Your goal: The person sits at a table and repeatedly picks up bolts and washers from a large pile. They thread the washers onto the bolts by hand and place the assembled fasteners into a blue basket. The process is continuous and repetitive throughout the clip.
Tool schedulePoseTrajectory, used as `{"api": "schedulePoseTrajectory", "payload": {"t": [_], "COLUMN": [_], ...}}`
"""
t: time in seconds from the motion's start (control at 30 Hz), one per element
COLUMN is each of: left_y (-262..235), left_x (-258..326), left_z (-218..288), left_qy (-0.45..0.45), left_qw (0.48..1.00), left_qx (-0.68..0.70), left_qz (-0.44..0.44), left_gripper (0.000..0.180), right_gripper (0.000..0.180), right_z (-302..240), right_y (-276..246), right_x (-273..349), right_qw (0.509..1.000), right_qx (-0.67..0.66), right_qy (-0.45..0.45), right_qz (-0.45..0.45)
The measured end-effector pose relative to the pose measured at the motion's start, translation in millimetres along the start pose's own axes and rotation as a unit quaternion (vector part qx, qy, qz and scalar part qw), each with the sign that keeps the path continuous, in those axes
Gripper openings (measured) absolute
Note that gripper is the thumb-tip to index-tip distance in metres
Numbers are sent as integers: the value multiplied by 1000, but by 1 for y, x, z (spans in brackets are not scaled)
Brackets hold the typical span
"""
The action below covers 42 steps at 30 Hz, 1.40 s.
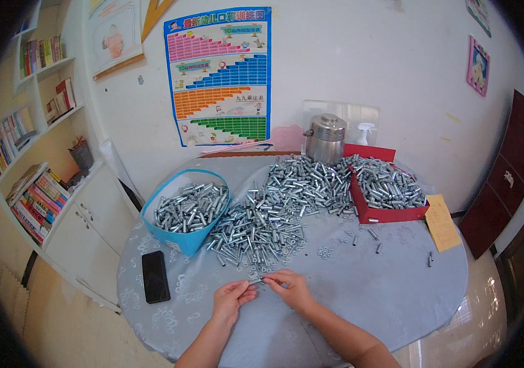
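Near the front of the pile my left hand pinches a short silvery metal sleeve anchor that lies sideways between thumb and fingers. My right hand is closed at the anchor's right end, its fingertips pressed together; whether a small nut or washer is in them is too small to tell. Just beyond both hands spreads a large heap of similar metal anchors. Small washers lie scattered at the heap's right edge.
A light blue fabric bin full of anchors stands left of the heap, a red box of them to its right. A black phone lies at left. Behind stands a steel pot. A yellow paper pad lies at right.
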<state>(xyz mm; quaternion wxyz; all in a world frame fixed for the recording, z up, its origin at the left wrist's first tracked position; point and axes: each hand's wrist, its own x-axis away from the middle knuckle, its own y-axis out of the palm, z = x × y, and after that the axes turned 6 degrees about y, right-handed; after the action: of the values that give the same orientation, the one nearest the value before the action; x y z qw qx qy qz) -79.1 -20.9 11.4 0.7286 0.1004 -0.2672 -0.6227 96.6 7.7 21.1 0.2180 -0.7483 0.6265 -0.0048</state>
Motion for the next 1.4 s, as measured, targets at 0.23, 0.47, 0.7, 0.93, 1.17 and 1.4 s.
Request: {"api": "schedulePoseTrajectory", "payload": {"t": [0.23,0.47,0.7,0.93,1.17,1.4], "left_y": [0,1,-3,-6,-4,-6], "left_x": [1,1,-2,-4,-2,-3], "left_z": [3,1,4,4,9,7], "left_qy": [-7,11,15,29,36,36], "left_qw": [999,1000,999,999,998,999], "left_qx": [-26,14,36,43,31,30], "left_qz": [-31,-22,5,6,30,17], "left_gripper": [20,16,18,18,19,19], "right_gripper": [17,19,17,24,30,32], "right_z": [2,18,37,36,28,39], "right_y": [-1,-18,-49,-32,-18,-42], "right_x": [2,-13,-22,-27,-26,-21], "right_qw": [999,993,980,956,934,958], "right_qx": [14,-4,172,281,311,271], "right_qy": [-15,89,55,-89,-175,-80], "right_qz": [-27,74,80,2,-31,-49]}}
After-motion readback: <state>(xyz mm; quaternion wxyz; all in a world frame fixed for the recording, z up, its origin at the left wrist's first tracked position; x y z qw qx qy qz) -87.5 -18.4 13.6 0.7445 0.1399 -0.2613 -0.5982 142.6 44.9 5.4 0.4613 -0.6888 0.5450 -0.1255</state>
